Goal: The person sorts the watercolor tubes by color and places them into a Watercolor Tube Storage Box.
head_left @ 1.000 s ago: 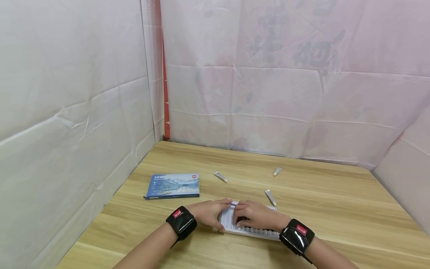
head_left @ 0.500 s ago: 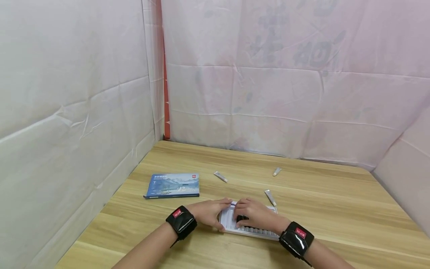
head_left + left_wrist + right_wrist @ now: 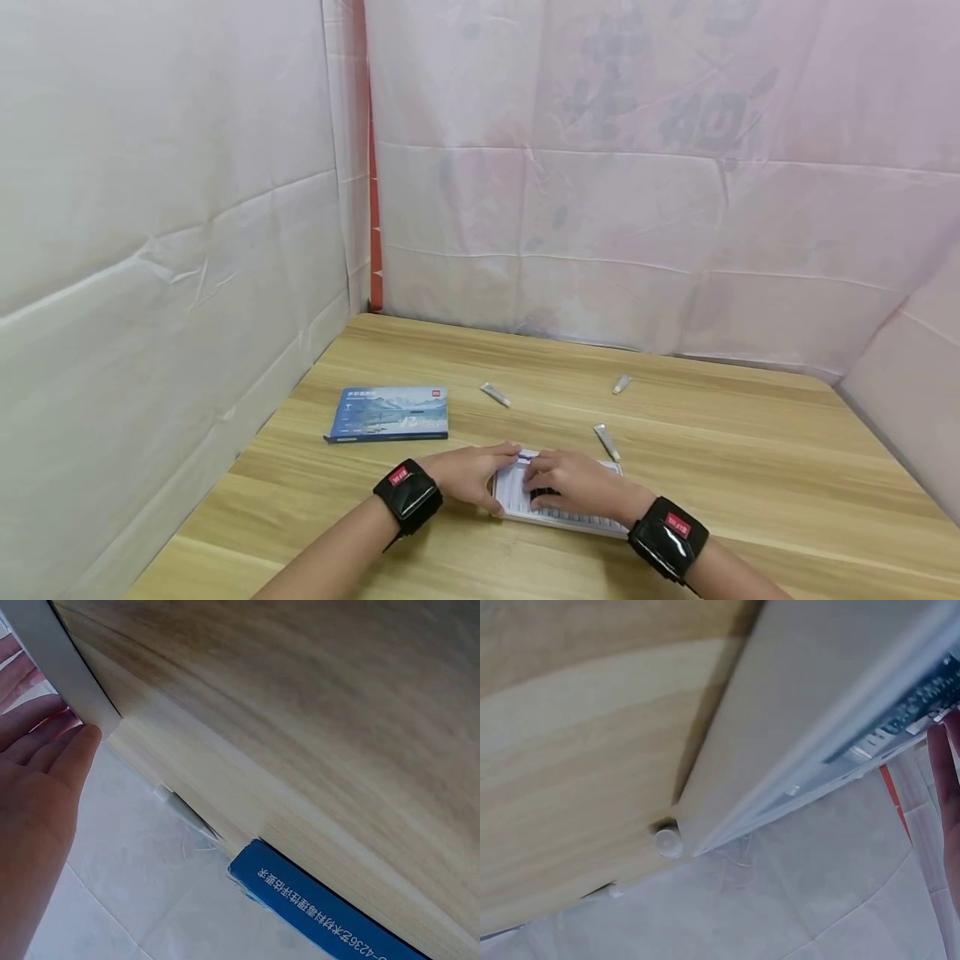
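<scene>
A shallow white tray point(image 3: 564, 526) of small paint tubes lies near the front of the table. My left hand point(image 3: 474, 477) grips its left end, thumb on the near edge and fingers on the far side. In the left wrist view, fingertips meet the corner of the tray wall point(image 3: 64, 660). The right hand point(image 3: 576, 483) is over the tray's middle, fingers bent down among the tubes. A dark printed label point(image 3: 907, 712) shows beside its fingertips in the right wrist view. I cannot tell whether those fingers pinch a tube.
A blue box point(image 3: 390, 414) with a lake picture lies left of the tray. Beyond the tray are three loose paint tubes: one at left point(image 3: 496, 394), one at far right point(image 3: 622, 384), one close behind it point(image 3: 607, 442). White cloth point(image 3: 600, 208) hangs around the table.
The right hand's fingers shift slightly over the tubes in the tray. My left hand keeps its hold, and the box and loose tubes stay put.
</scene>
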### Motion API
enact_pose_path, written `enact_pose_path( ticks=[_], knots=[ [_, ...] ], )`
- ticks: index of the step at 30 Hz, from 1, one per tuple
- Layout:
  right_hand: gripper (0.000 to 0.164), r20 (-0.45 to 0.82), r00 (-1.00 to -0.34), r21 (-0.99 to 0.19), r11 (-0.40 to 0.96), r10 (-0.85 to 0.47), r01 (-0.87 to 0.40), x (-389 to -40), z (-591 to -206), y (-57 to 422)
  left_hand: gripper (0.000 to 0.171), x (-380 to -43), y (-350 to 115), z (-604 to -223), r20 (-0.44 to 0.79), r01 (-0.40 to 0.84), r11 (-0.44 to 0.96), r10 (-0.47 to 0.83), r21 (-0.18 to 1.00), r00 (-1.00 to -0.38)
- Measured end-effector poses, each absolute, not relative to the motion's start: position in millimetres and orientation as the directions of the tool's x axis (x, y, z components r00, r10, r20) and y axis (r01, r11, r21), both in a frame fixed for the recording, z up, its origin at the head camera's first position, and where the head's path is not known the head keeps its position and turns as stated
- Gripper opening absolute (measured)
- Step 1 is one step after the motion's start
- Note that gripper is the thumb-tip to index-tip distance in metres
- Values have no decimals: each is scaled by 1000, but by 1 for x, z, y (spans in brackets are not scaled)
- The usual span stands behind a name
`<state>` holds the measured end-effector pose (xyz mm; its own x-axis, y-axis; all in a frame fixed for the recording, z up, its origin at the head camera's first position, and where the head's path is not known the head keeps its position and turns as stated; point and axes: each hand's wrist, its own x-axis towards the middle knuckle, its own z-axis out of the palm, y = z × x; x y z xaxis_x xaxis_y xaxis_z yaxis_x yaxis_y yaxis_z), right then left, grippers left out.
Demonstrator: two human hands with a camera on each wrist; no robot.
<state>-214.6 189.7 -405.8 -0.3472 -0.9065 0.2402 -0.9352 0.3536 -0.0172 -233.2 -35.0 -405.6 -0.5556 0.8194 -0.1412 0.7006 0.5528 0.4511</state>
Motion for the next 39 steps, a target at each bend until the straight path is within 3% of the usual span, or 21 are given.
enact_pose_path(
  ticks=[9,14,20,23,29,39],
  knots=[
    [20,263,-385,-57,384,-885,-922,-211,-410,194,83,-234,-36,-405,-147,705,565,814,429,-563],
    [19,367,-384,-59,391,-847,-919,-224,-405,214,85,-232,-36,-405,-152,696,573,807,433,-570],
    [37,356,-539,49,591,-764,-805,-249,-398,267,86,-231,-35,-406,-140,705,573,808,418,-573],
    [31,306,-588,53,630,-748,-774,-253,-402,288,86,-230,-36,-406,-140,705,574,807,417,-574],
    [23,372,-554,57,614,-745,-787,-255,-420,308,85,-230,-34,-405,-146,702,574,807,422,-572],
    [21,424,-570,30,640,-704,-768,-251,-424,314,88,-236,-29,-408,-128,684,572,801,452,-585]
  ],
)
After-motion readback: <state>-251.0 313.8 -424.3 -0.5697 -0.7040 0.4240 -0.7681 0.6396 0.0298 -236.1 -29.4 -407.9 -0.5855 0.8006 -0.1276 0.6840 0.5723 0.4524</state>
